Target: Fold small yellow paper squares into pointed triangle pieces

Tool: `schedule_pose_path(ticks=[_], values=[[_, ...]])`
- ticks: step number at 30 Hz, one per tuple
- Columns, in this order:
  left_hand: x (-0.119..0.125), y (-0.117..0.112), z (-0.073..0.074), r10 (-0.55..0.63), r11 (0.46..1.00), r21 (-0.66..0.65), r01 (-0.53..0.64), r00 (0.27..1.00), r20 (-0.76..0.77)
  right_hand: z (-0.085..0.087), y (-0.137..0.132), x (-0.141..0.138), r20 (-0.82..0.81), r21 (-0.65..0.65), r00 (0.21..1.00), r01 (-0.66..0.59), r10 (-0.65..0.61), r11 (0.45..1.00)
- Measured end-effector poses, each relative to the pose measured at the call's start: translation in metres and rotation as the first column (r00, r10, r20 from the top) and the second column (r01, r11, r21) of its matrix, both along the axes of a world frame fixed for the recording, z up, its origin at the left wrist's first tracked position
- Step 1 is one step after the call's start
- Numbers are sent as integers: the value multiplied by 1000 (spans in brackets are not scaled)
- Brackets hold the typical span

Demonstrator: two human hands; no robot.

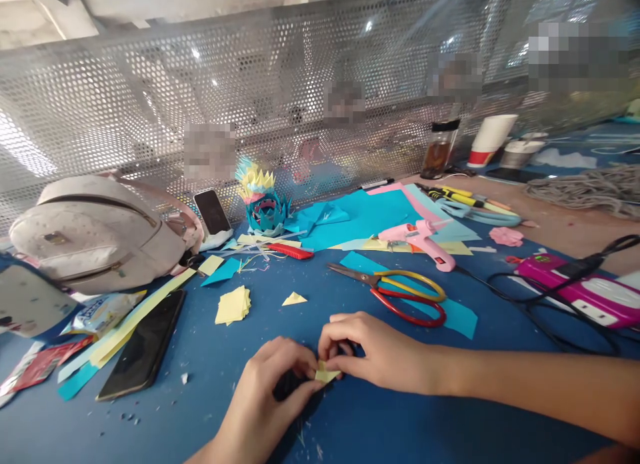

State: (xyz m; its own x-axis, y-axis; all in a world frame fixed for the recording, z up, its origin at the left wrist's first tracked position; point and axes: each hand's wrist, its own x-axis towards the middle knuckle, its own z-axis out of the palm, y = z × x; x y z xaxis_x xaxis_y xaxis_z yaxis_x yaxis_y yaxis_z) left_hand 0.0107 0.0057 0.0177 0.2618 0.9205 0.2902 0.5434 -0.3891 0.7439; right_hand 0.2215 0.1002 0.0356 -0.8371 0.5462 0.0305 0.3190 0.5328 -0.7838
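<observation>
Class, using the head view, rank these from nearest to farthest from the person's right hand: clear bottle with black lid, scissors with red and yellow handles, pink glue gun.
From the right hand:
1. Scissors with red and yellow handles, just beyond the hand.
2. Pink glue gun, beyond the scissors.
3. Clear bottle with black lid, at the back right.

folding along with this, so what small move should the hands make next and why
Probably press the crease flat on the yellow paper: the left hand and right hand both have their fingers on it, it looks partly folded, and a yellow triangle lies beyond them, right of a stack of yellow squares.
</observation>
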Motion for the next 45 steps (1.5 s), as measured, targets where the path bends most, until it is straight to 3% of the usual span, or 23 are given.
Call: schedule_pose_path(ticks=[2, 4, 7, 10, 12, 15, 18, 24, 34, 38, 45], values=[[-6, -2, 0, -76, 991, 107, 84, 994, -78, 1, 2, 1, -16, 72, 999, -47, 49, 996], [-9, -4, -1, -106, 936, 302, 181, 963, -248, 0, 4, 2, -24, 169, 995, -92, 98, 981], [-6, -4, -3, -17, 806, 519, 286, 887, -462, -2, 5, 2, -6, 258, 992, -124, 129, 958], [-1, -4, -5, 56, 782, 571, 252, 883, -466, -4, 7, 2, 28, 285, 990, -142, 140, 948], [0, -4, -8, 88, 783, 586, 209, 895, -438, -5, 8, 2, 48, 295, 986, -169, 162, 940], [0, -5, -11, 82, 801, 548, 240, 863, -499, -5, 10, 1, 36, 311, 982, -188, 187, 931], [-1, -5, -10, 122, 776, 602, 188, 892, -436, -4, 10, 0, -3, 322, 981, -184, 196, 929], [-3, -4, -1, 56, 802, 537, 262, 862, -503, -8, 8, -2, -77, 315, 973, -185, 219, 931], [-3, -6, -1, 19, 807, 528, 264, 883, -469, 0, 11, -3, 118, 262, 982, -173, 146, 950], [-5, -8, -4, 21, 810, 522, 267, 877, -480, -1, 17, -2, 90, 316, 971, -238, 221, 918], [-3, -7, 1, 14, 841, 484, 243, 884, -467, -8, 18, 3, 44, 536, 954, -274, 298, 799]])
